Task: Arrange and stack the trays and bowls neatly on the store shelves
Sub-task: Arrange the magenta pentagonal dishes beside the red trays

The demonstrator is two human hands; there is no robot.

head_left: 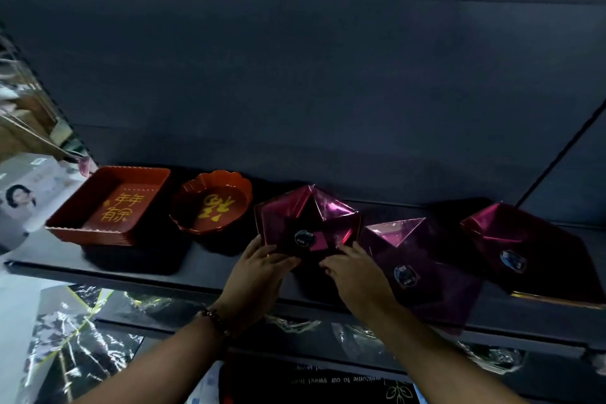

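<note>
A red-brown rectangular plastic tray (110, 207) carries gold characters on its floor. The red-brown scalloped round bowl (211, 203) bears a gold emblem inside. Three translucent magenta faceted dishes (308, 223) (416, 259) (521, 249) each show a small dark round sticker. The metal shelf (49, 256) is dark grey. A dark beaded bracelet (214, 320) circles one wrist.

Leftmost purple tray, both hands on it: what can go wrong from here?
1. The purple tray sits close to the middle purple tray; shifting it right could knock that one, which already overhangs the shelf edge.
2. The left hand and right hand hold only the near edge, so the glossy tray may slip or tip.
</note>
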